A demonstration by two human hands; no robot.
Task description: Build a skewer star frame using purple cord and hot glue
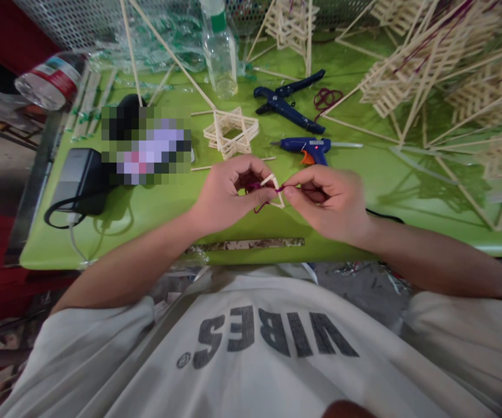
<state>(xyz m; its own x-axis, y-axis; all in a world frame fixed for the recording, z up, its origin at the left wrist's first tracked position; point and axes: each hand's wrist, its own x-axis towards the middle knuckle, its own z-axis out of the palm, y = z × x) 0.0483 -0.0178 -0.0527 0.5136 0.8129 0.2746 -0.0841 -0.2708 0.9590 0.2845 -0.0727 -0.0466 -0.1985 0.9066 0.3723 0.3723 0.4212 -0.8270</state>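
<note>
Over the front middle of the green table, my left hand point(228, 191) pinches a small triangle of wooden sticks point(281, 200). Purple cord point(280, 189) crosses the triangle, with more of it bunched inside my left fingers. My right hand point(331, 200) is closed, its thumb and index finger pinching the cord just to the right of the sticks. Fingers hide part of the triangle and the cord. Behind my left hand lies a star-shaped stack of wooden sticks point(246, 132). A blue glue gun point(309, 145) with an orange trigger rests beyond my right hand.
Dark blue cutters point(289, 104) and a purple cord coil point(328, 100) lie behind the glue gun. A clear bottle point(223, 58) stands at the back. Large stick structures point(433, 69) fill the right. A power bank point(83, 177) sits left; a patterned strip point(246, 244) lies along the front edge.
</note>
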